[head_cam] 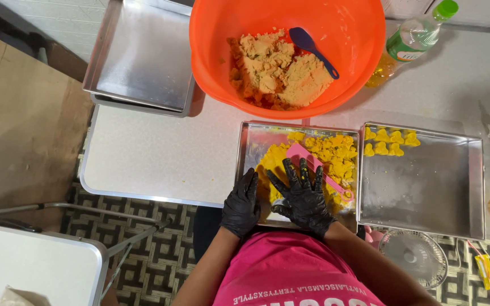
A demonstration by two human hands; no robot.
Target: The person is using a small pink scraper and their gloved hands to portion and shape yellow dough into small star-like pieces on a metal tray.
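Both my hands wear black gloves smeared with yellow dough. My right hand point(303, 197) lies flat with fingers spread on a slab of yellow dough point(329, 154) in a small metal tray point(250, 139). My left hand point(242, 204) rests on its edge at the tray's left rim, fingers straight and together, touching the side of the dough. A pink plastic tool point(313, 167) lies across the dough just beyond my right fingertips. Neither hand grips anything.
A second metal tray point(426, 192) on the right holds several yellow heart-shaped pieces point(389, 143). Behind stand an orange bowl point(364, 34) with tan dough and a blue spatula point(312, 50), an oil bottle point(412, 42), and stacked trays point(140, 56). A small fan point(415, 256) lies near right.
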